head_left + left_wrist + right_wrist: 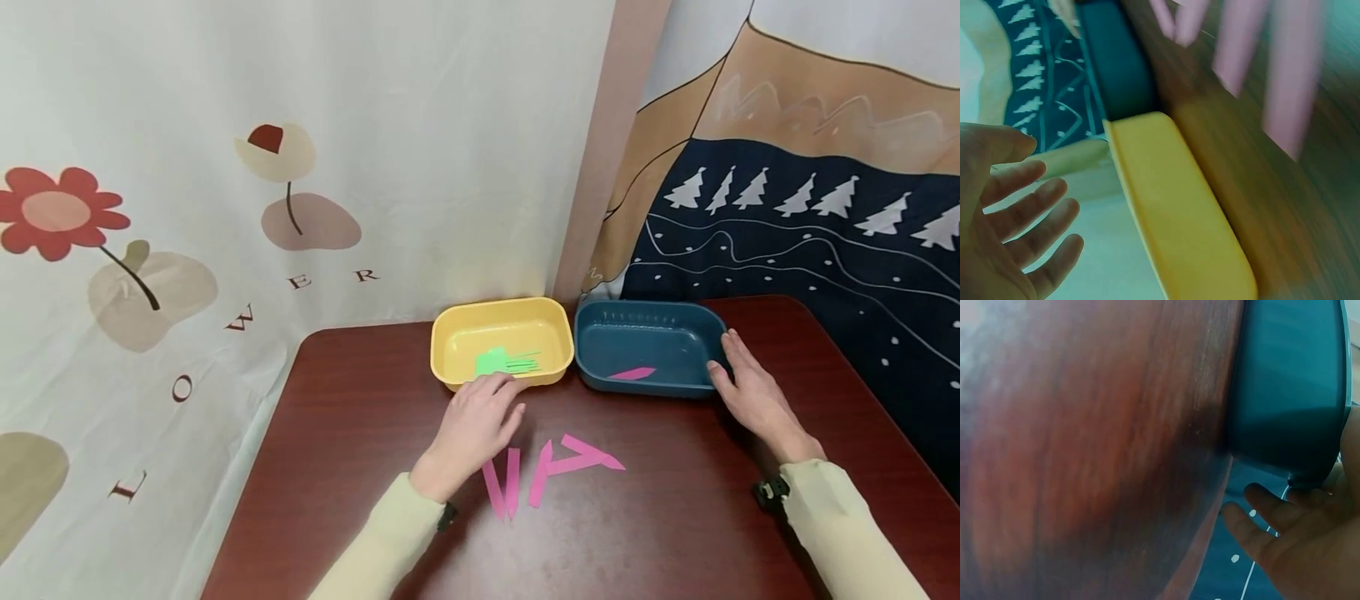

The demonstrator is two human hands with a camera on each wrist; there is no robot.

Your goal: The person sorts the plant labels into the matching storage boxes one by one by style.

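My left hand (480,417) hovers at the front rim of the yellow bin (450,333), its fingers relaxed and spread in the left wrist view, with nothing in them. Green paper-like pieces (492,362) lie in that bin, some cut into thin strips. At the right end of the dark blue bin (652,386), my right hand (757,400) rests with fingers extended along the outer wall and thumb by the rim. Inside the blue bin is one pink pointed strip (633,373). Several more pink strips (512,483) lie on the table before the bins, some overlapping (585,461).
The bins stand side by side at the back of the reddish-brown table (337,467). Behind them hang a pale curtain (450,150) with flower prints and a dark blue one (795,242) with white trees.
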